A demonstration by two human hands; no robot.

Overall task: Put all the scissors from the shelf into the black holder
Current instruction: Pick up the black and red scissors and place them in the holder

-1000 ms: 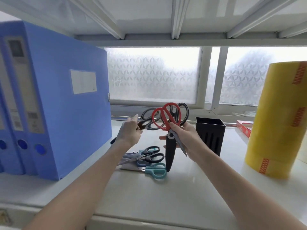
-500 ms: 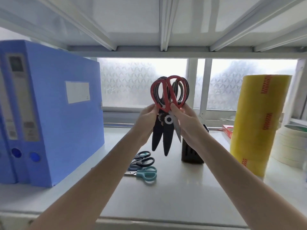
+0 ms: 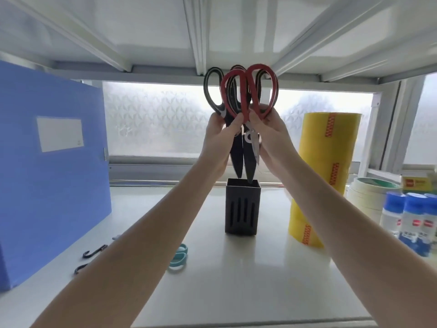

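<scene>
Both hands hold one upright bundle of scissors, points down. My left hand (image 3: 218, 138) grips the black-handled scissors (image 3: 212, 93) and my right hand (image 3: 272, 136) grips the red-handled scissors (image 3: 250, 91). The dark blade tips hang right above the open mouth of the black holder (image 3: 242, 209), which stands on the white shelf (image 3: 236, 280). More scissors lie on the shelf under my left forearm; only teal handles (image 3: 179, 258) and two small dark handle loops (image 3: 94, 250) show.
A blue file box (image 3: 52, 174) stands at the left. A tall yellow tape roll (image 3: 324, 176) stands right of the holder, then stacked masking tape (image 3: 369, 197) and blue-capped bottles (image 3: 411, 216). The upper shelf's underside is close above the handles.
The bundle has been lifted higher and moved right until it is over the holder. The view has shifted right, and my left forearm now covers most of the scissors lying on the shelf.
</scene>
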